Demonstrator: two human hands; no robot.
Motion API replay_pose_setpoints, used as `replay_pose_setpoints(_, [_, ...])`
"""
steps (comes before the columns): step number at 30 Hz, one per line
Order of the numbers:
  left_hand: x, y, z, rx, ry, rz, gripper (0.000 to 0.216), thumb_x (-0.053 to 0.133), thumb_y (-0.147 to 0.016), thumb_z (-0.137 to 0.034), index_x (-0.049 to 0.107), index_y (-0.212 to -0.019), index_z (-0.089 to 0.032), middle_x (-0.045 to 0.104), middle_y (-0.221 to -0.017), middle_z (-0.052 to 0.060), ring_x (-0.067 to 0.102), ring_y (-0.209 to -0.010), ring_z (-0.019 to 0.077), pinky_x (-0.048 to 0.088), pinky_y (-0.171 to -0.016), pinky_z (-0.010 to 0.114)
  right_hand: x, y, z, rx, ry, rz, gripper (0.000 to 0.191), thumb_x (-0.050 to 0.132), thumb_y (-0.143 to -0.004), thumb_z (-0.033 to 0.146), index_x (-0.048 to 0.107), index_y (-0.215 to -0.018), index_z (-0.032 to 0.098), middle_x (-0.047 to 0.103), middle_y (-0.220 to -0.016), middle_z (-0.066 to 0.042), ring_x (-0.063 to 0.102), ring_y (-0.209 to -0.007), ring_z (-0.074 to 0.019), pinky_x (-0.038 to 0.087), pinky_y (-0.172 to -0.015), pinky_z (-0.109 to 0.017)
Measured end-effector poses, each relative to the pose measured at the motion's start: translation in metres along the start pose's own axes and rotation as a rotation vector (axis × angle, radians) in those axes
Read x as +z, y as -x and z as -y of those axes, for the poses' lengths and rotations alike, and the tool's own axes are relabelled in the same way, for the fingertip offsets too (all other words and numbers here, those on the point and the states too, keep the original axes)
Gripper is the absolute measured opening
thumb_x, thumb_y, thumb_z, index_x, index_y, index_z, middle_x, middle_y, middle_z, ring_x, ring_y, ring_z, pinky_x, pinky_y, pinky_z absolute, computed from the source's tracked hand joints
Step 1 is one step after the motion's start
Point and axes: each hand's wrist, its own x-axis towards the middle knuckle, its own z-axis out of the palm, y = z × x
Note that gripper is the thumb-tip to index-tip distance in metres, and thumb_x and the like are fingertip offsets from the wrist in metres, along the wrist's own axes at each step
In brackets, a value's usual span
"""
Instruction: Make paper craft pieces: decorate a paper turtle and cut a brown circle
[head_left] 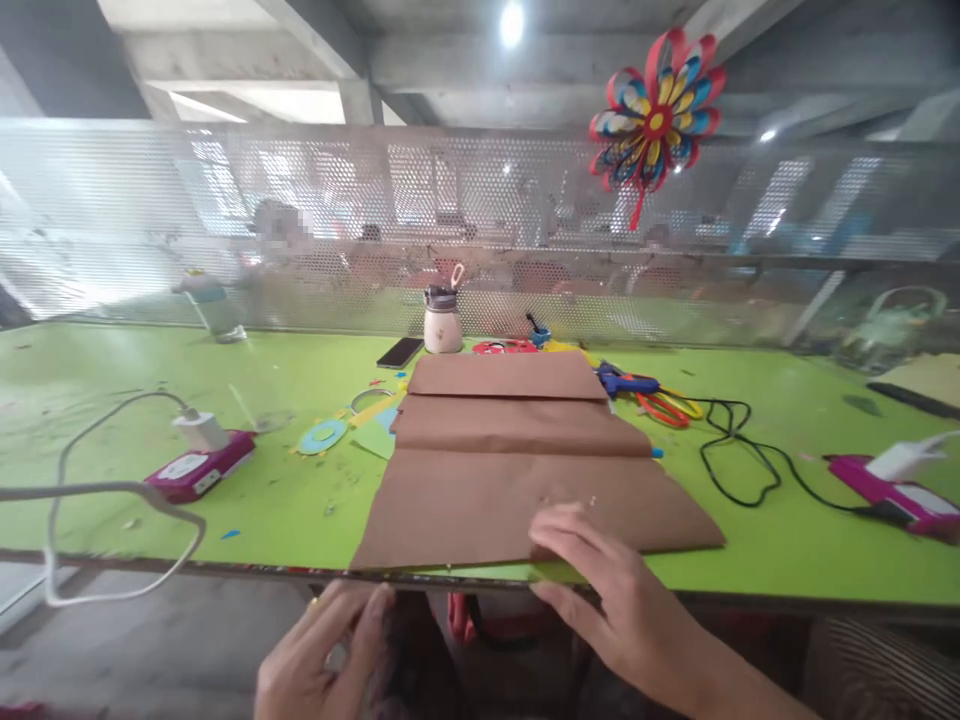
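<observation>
A large sheet of brown paper, creased across into folded bands, lies on the green table and reaches its front edge. My right hand is over the paper's near edge, its fingers above the sheet and the thumb held apart from them, with nothing seen between. Below the table edge, near the paper's left corner, my left hand is closed, thumb and forefinger drawn together. What those fingers hold, if anything, I cannot make out. Past the paper's right side lie a blue glue gun and scissors with orange and yellow handles.
Power strips stand at left and right, with cables trailing. Left of the paper are a blue paper ring and scraps. Behind are a phone and a bottle. A perforated screen bears a paper flower.
</observation>
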Motion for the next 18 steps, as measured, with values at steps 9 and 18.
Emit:
replay_pose_setpoints(9, [-0.028,-0.078,0.053,-0.506,-0.073,0.001,0.049,0.057,-0.076,-0.060,0.075,-0.101,-0.021,0.071,-0.066,0.000,0.071,-0.069,0.0212,0.051,-0.063,0.027,0.013,0.009,-0.023,0.132,-0.104,-0.097,0.028,0.050,-0.099,0.017,0.061,-0.125,0.020,0.075,-0.087,-0.004,0.073,-0.077,-0.0156,0.056,-0.070,-0.022])
replay_pose_setpoints(18, [-0.024,-0.153,0.105,-0.542,-0.251,0.277,0.036,0.061,-0.080,-0.050,0.078,-0.096,-0.023,0.079,-0.087,0.004,0.073,-0.091,0.0305,0.051,-0.076,0.034,-0.009,-0.005,-0.036,0.200,-0.173,0.251,0.020,0.048,-0.098,0.012,0.065,-0.107,0.019,0.068,-0.098,-0.006,0.068,-0.089,-0.0169,0.055,-0.082,-0.029])
